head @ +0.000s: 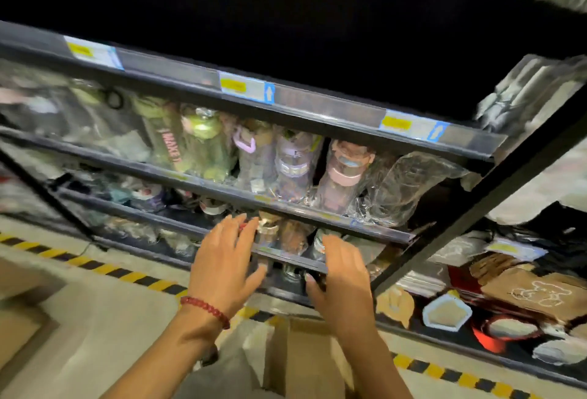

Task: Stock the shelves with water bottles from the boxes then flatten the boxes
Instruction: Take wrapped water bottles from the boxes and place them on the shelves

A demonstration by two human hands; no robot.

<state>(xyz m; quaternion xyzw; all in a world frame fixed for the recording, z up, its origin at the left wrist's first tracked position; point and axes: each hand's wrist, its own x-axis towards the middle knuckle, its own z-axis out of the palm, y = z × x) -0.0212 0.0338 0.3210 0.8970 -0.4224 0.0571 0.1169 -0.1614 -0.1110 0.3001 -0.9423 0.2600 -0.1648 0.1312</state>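
Observation:
A dark metal shelf unit (222,190) stands in front of me, tilted in view. Its middle shelf holds several plastic-wrapped water bottles (290,163) in green, purple and pink. On the shelf below stand more wrapped bottles (290,235). My left hand (227,260), with a red bead bracelet at the wrist, reaches toward that lower shelf with fingers spread and straight. My right hand (341,278) is beside it, fingers extended at the shelf edge. Neither hand holds anything. A cardboard box (305,357) sits on the floor under my arms.
Yellow-and-black hazard tape (104,270) runs along the floor at the shelf base. More cardboard (19,319) lies at the left. A neighbouring shelf at right carries brown packets (536,290), bowls and a red dish (505,332).

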